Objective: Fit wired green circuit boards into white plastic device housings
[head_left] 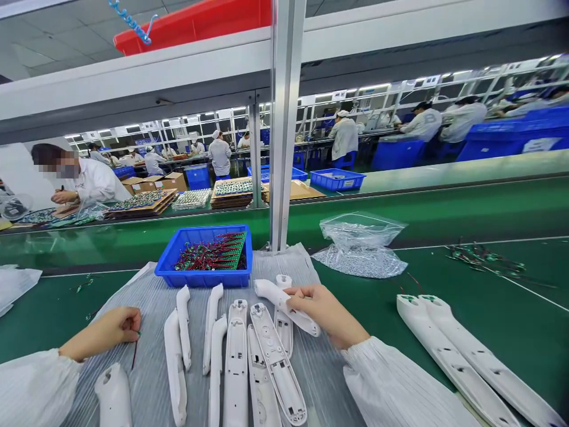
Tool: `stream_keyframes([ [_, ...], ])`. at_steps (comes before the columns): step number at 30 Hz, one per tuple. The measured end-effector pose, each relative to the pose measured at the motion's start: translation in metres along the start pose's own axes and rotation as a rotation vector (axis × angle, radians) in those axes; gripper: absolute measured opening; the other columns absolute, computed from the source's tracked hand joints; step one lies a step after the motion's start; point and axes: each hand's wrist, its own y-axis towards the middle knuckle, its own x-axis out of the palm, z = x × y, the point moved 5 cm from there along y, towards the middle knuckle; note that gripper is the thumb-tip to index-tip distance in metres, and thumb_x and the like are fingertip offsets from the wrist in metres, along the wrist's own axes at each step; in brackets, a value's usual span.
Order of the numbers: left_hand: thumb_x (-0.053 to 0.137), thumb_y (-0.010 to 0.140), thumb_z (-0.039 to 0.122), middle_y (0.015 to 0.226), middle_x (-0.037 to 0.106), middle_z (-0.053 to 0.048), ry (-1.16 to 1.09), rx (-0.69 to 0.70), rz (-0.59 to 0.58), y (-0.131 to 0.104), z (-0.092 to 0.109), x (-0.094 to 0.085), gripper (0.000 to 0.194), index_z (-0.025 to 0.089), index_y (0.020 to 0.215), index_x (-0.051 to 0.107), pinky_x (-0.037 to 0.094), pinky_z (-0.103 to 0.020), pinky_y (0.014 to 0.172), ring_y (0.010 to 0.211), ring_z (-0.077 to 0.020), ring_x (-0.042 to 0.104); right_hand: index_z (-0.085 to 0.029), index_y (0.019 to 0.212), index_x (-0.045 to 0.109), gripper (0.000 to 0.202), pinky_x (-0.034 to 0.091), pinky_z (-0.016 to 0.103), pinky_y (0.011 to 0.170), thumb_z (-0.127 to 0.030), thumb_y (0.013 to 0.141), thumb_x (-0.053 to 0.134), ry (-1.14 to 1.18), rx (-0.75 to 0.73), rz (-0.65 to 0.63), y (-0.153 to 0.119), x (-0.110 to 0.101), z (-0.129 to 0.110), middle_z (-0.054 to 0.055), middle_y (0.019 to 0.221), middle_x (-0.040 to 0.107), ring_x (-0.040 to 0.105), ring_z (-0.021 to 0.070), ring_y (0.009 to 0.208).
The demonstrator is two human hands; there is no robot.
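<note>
My left hand is at the left over the grey foam sheet, its fingertips pinched on a small green part with a dark red wire hanging down. Below it lies a white housing. My right hand grips a curved white shell, thumb and fingers at its upper side, above other shells. Several white shells lie side by side on the foam, some with their hollow inner side up, such as the open shell near the middle.
Behind the foam stands a blue bin of green boards with red and black wires. A metal post rises beyond it. At right are a clear bag, loose wired parts and two long white housings. A person works across the line.
</note>
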Motion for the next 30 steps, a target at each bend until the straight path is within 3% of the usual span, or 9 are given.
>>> stream_keyframes([
  [3, 0.055, 0.052, 0.020, 0.045, 0.042, 0.007, -0.033, 0.019, 0.035, -0.009, 0.009, -0.013, 0.010, 0.018, 0.050, 0.046, 0.025, -0.020, 0.050, 0.049, -0.0111, 0.038, -0.018, 0.054, 0.038, 0.013, 0.035, 0.023, 0.048, -0.016, 0.056, 0.051, -0.007, 0.039, -0.083, -0.002, 0.006, 0.002, 0.001, 0.063, 0.053, 0.050, 0.0122, 0.054],
  [5, 0.055, 0.059, 0.024, 0.047, 0.043, 0.007, -0.075, 0.032, 0.059, -0.019, 0.021, -0.026, 0.006, 0.019, 0.058, 0.052, 0.027, -0.019, 0.050, 0.050, -0.0103, 0.038, -0.019, 0.065, 0.041, 0.017, 0.030, 0.022, 0.045, -0.013, 0.053, 0.052, -0.030, 0.050, -0.074, -0.002, 0.006, 0.003, -0.005, 0.054, 0.045, 0.043, 0.0110, 0.048],
  [9, 0.060, 0.065, 0.029, 0.069, 0.060, 0.007, -0.425, -0.047, 0.162, -0.041, 0.051, -0.048, 0.014, 0.024, 0.078, 0.061, 0.037, -0.018, 0.063, 0.066, -0.0108, 0.049, -0.020, 0.071, 0.040, 0.015, 0.027, 0.022, 0.043, -0.016, 0.057, 0.046, -0.020, 0.065, -0.052, -0.004, -0.002, -0.001, -0.005, 0.056, 0.041, 0.036, 0.0093, 0.045],
  [11, 0.065, 0.061, 0.027, 0.072, 0.061, 0.006, -0.686, -0.104, 0.179, -0.046, 0.071, -0.043, 0.017, 0.024, 0.078, 0.063, 0.040, -0.019, 0.067, 0.070, -0.0115, 0.052, -0.020, 0.078, 0.039, 0.017, 0.028, 0.022, 0.040, -0.018, 0.061, 0.038, 0.083, 0.058, -0.085, -0.008, -0.007, -0.009, -0.005, 0.055, 0.042, 0.034, 0.0088, 0.040],
  [14, 0.072, 0.051, 0.030, 0.059, 0.057, 0.004, -0.918, -0.087, 0.086, -0.044, 0.114, -0.018, 0.026, 0.022, 0.074, 0.064, 0.045, -0.022, 0.061, 0.062, -0.0129, 0.053, -0.021, 0.082, 0.037, 0.027, 0.026, 0.021, 0.036, -0.016, 0.056, 0.034, 0.459, -0.040, -0.185, -0.016, -0.008, -0.026, -0.005, 0.055, 0.042, 0.031, 0.0079, 0.037],
  [17, 0.075, 0.041, 0.031, 0.053, 0.055, 0.002, -0.988, -0.027, 0.001, -0.039, 0.162, 0.005, 0.034, 0.019, 0.071, 0.064, 0.047, -0.025, 0.056, 0.055, -0.0140, 0.053, -0.021, 0.078, 0.038, 0.031, 0.021, 0.019, 0.034, -0.015, 0.048, 0.036, 0.756, -0.161, -0.208, -0.024, -0.005, -0.038, -0.004, 0.059, 0.044, 0.031, 0.0069, 0.039],
  [21, 0.073, 0.043, 0.028, 0.056, 0.058, 0.001, -1.047, 0.095, 0.042, -0.033, 0.209, 0.009, 0.033, 0.017, 0.073, 0.064, 0.048, -0.024, 0.058, 0.053, -0.0117, 0.053, -0.020, 0.075, 0.040, 0.028, 0.019, 0.019, 0.034, -0.015, 0.047, 0.037, 0.811, -0.246, -0.206, -0.029, 0.003, -0.040, -0.005, 0.055, 0.042, 0.030, 0.0066, 0.039],
  [25, 0.073, 0.044, 0.028, 0.059, 0.060, -0.001, -1.073, 0.187, 0.066, -0.026, 0.232, 0.004, 0.031, 0.015, 0.071, 0.065, 0.048, -0.022, 0.055, 0.053, -0.0109, 0.054, -0.021, 0.075, 0.041, 0.025, 0.020, 0.020, 0.036, -0.015, 0.050, 0.038, 0.799, -0.266, -0.223, -0.032, 0.006, -0.042, -0.006, 0.048, 0.040, 0.027, 0.0072, 0.038],
  [30, 0.073, 0.043, 0.027, 0.057, 0.060, -0.001, -1.087, 0.252, 0.134, -0.027, 0.243, -0.002, 0.030, 0.014, 0.070, 0.065, 0.048, -0.023, 0.050, 0.051, -0.0117, 0.054, -0.021, 0.074, 0.040, 0.026, 0.020, 0.021, 0.038, -0.014, 0.050, 0.037, 0.839, -0.270, -0.206, -0.031, 0.001, -0.041, -0.006, 0.048, 0.041, 0.026, 0.0067, 0.037],
])
